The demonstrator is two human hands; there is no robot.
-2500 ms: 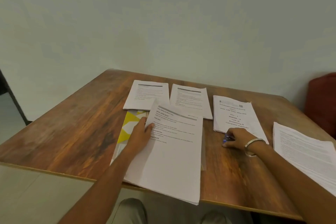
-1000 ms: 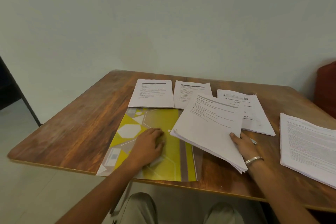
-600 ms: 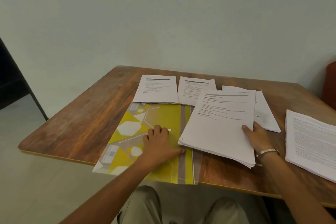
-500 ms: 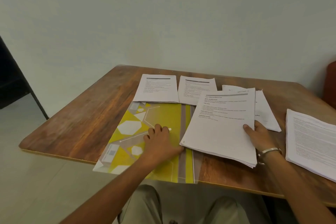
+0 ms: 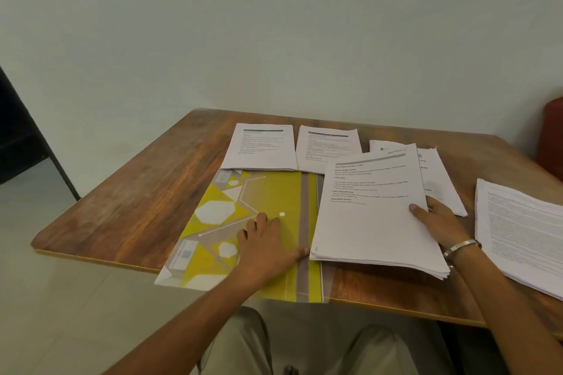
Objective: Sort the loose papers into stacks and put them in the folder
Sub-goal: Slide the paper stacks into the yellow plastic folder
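Observation:
A yellow folder point(image 5: 268, 192) with white hexagons lies flat at the table's near edge. My left hand point(image 5: 268, 246) rests on it with fingers spread, thumb out toward the right. Just right of the folder my right hand point(image 5: 438, 219) grips a thick stack of printed papers point(image 5: 371, 216) by its right edge, thumb on top. The stack is lifted slightly and tilted. Two smaller stacks, one on the left point(image 5: 260, 146) and one beside it point(image 5: 327, 148), lie behind the folder. A third stack point(image 5: 438, 173) is partly hidden under the held papers.
A wide stack of papers point(image 5: 524, 231) lies at the right end of the wooden table point(image 5: 146, 201). A red seat point(image 5: 551, 137) stands at the far right, a dark frame point(image 5: 33, 131) at the left. My knees show below the table's edge.
The thick stack came off the folder and moved to the right, passing from my left hand to my right. My left hand settled flat on the uncovered folder.

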